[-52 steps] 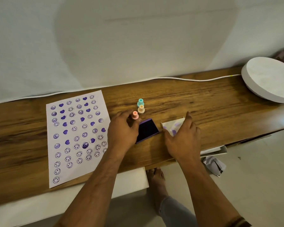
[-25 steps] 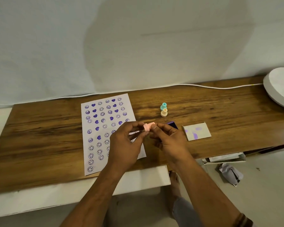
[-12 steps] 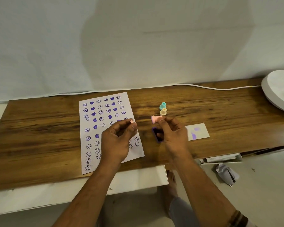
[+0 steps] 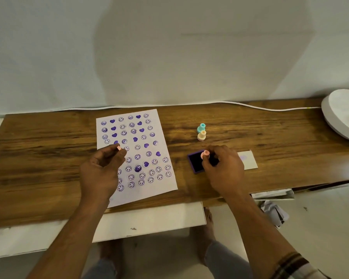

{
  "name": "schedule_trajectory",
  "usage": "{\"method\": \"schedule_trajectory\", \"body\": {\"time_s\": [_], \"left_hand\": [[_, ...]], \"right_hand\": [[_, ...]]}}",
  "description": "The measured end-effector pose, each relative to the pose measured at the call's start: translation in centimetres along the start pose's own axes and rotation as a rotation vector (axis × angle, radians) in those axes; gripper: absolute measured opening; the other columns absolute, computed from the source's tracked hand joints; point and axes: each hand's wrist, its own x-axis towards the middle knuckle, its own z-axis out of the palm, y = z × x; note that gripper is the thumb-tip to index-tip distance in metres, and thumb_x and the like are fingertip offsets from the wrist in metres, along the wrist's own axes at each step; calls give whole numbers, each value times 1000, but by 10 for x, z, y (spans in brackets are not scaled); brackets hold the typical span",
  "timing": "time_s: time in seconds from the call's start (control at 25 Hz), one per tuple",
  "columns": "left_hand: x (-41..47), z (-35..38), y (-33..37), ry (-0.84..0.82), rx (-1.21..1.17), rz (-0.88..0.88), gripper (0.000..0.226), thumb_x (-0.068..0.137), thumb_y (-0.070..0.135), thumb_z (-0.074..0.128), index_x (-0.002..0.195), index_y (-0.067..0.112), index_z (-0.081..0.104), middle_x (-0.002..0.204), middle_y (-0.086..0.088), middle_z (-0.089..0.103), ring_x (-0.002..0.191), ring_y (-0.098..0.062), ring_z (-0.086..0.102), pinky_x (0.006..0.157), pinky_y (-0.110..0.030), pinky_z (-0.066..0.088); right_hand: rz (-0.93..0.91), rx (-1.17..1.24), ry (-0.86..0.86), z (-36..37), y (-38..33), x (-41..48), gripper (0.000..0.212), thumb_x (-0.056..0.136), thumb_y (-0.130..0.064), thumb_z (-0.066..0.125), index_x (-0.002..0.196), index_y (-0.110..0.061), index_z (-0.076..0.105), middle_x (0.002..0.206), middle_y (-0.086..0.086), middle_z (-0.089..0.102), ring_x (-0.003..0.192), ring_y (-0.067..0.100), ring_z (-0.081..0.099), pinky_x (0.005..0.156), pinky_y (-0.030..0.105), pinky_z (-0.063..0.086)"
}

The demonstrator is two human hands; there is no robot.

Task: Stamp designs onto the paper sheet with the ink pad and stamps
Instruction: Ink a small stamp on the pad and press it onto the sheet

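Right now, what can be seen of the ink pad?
The ink pad is a small, flat square with a purple rim around a very dark inking surface. It lies open on the wooden table, to the right of the paper sheet and apart from it. The right hand covers its right part and holds the pink stamp at its surface; actual contact is unclear.

Head camera, looking steeply down, close overhead.
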Motion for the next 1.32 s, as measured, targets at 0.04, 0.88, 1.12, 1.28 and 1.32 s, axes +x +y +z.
{"method": "schedule_trajectory", "body": {"time_s": [0.04, 0.88, 1.12, 1.28, 1.32], "left_hand": [[2, 0, 1, -5, 14, 15, 18, 87, 19, 82, 98, 31, 78, 91, 8, 81, 79, -6, 77, 74, -20, 61], [32, -42, -2, -1, -120, -130, 21, 86, 12, 82, 105, 19, 79, 100, -1, 83, 97, -18, 79, 83, -29, 64], [30, -43, -21, -96, -178, -191, 19, 89, 8, 78, 106, 17, 77, 94, 0, 83, 95, -14, 78, 79, -24, 61], [36, -46, -25, -68, -256, -221, 17, 90, 7, 77, 104, 16, 76, 90, 1, 83, 94, -14, 76, 91, -29, 60], [36, -47, -25, -68, -277, -228, 16, 90, 7, 77, 103, 17, 76, 90, 1, 83, 95, -15, 76, 92, -30, 60]], "right_hand": [[-8, -15, 0, 2, 1, -1, 23, 103, -41, 64, 118, -25, 71, 111, -4, 73, 100, 4, 50, 72, 17, 39], [-243, 493, -108, 14, -108, -65, 25, 91, -30, 82, 113, -35, 72, 103, -15, 70, 90, 7, 65, 69, 8, 48], [-441, 536, -273, 76, -145, -108, 21, 97, -25, 78, 117, -19, 77, 110, -8, 74, 96, 3, 63, 79, 30, 60], [-417, 471, -262, 95, -141, -104, 20, 95, -22, 81, 115, -17, 80, 108, -5, 76, 98, 9, 68, 84, 34, 59], [-406, 451, -267, 98, -140, -102, 20, 95, -22, 81, 114, -17, 80, 108, -4, 76, 98, 11, 69, 84, 35, 59]]}}
